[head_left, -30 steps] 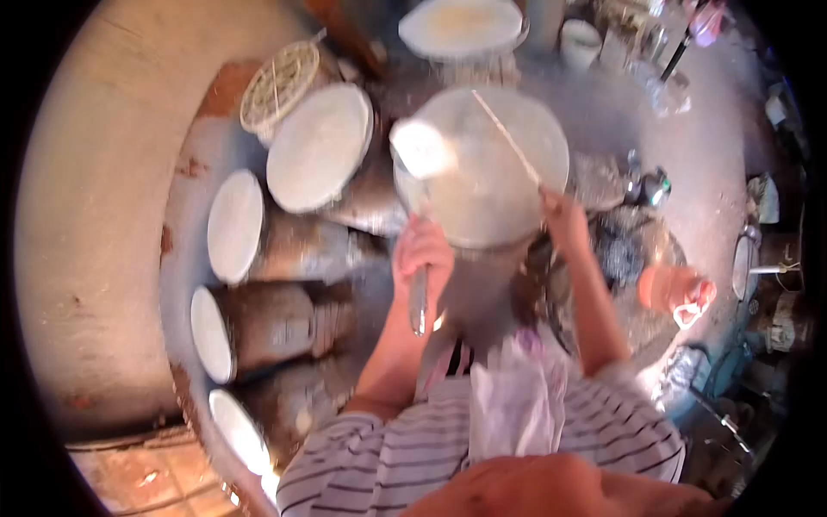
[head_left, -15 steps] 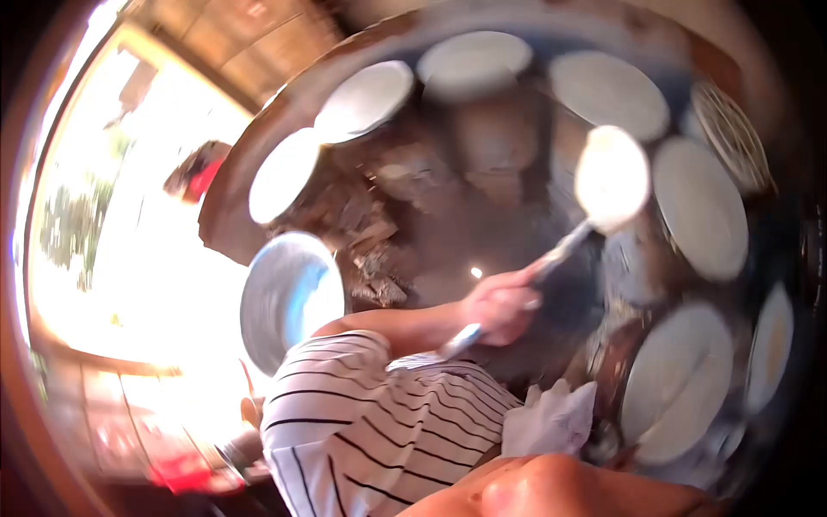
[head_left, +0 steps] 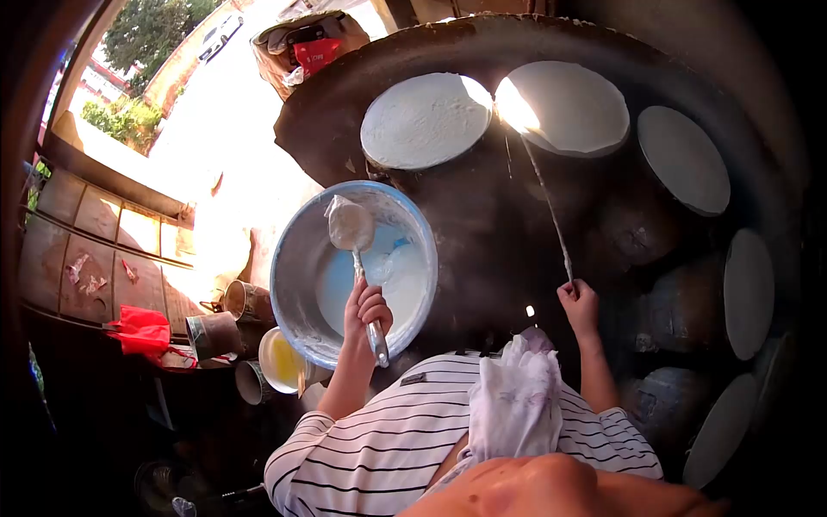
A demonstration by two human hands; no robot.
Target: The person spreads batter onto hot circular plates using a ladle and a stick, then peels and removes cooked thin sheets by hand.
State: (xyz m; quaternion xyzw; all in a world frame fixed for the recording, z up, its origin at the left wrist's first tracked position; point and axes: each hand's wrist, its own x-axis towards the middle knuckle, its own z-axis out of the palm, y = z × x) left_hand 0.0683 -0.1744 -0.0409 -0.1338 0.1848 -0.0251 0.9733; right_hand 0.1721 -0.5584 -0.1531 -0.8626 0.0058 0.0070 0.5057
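My left hand (head_left: 369, 314) is closed around the handle of a ladle (head_left: 351, 226). Its bowl is coated with white batter and is over a blue-rimmed tub (head_left: 424, 250). White liquid batter (head_left: 401, 274) lies inside the tub. On the right, my right hand (head_left: 577, 303) pinches the near end of a long thin stick (head_left: 549, 202). The stick's far end reaches the edge of a round white disc (head_left: 568, 108) at the back. Another white disc (head_left: 426, 121) lies to the left of that one.
A large dark curved surface (head_left: 482, 224) carries more white discs (head_left: 683, 159) along its right side. A bag with a red packet (head_left: 316, 56) stands behind its left edge. Tins (head_left: 213, 336), a yellow-lined container (head_left: 282, 360) and a red bag (head_left: 140, 332) are at the left.
The ladle in my left hand has moved left, from near the right-hand discs to over the tub. My right hand has come into view with the stick. The camera view has shifted.
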